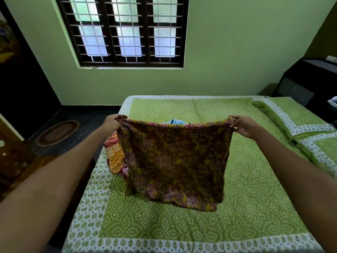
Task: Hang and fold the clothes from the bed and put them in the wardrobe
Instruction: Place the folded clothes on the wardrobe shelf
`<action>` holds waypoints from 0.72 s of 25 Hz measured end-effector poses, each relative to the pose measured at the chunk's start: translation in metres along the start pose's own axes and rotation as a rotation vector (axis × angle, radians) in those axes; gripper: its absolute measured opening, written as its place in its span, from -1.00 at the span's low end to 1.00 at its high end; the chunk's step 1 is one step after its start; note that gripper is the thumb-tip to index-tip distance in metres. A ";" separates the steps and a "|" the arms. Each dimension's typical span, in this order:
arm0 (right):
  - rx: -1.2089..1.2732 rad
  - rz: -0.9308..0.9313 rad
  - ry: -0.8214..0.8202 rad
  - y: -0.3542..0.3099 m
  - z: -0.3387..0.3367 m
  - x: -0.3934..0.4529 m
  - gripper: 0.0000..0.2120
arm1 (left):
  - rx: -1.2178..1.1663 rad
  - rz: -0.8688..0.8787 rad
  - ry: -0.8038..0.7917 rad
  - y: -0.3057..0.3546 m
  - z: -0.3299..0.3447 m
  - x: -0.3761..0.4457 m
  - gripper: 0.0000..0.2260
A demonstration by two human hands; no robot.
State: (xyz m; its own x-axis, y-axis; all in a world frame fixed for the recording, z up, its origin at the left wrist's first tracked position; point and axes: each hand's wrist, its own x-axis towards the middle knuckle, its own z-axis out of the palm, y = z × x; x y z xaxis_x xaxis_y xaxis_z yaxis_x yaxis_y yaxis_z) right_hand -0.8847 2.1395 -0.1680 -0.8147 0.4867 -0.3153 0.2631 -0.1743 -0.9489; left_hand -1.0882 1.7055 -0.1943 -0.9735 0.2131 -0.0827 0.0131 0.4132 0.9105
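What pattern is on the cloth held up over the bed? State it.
A dense maroon floral print on mustard yellow covers the cloth, seen in the head view.

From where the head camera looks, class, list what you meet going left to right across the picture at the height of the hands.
Oval brown floor mat → left hand → brown-and-yellow floral cloth → right hand → green patterned pillow.

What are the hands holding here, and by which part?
Both hold the brown floral cloth by its top edge: the left hand grips the left corner, the right hand pinches the right corner. Its lower end rests on the bed.
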 end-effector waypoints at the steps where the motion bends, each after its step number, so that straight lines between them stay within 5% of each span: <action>1: -0.021 -0.021 -0.001 0.000 -0.001 0.000 -0.51 | 0.063 0.036 0.022 0.002 -0.001 0.001 -0.56; 6: -0.287 -0.166 0.067 0.000 -0.008 0.002 -0.67 | 0.273 0.130 0.142 0.008 -0.006 0.004 -0.79; 11: -0.682 -0.321 -0.012 0.002 -0.006 -0.005 -0.70 | 0.386 0.155 0.264 0.010 -0.004 -0.001 -0.79; 15: -1.122 -0.528 0.082 0.003 0.008 -0.001 -0.80 | 0.346 0.140 0.356 0.016 -0.002 -0.004 -0.79; 18: -0.984 -0.488 0.177 0.002 0.013 0.003 -0.84 | 0.278 -0.004 0.286 0.014 -0.005 -0.002 -0.79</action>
State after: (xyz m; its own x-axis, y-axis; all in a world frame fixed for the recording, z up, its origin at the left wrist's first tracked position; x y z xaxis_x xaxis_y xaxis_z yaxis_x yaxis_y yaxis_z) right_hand -0.8931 2.1295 -0.1707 -0.8778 0.4469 0.1723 0.2935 0.7861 -0.5440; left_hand -1.0875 1.7063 -0.1791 -0.9974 -0.0277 0.0658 0.0324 0.6459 0.7627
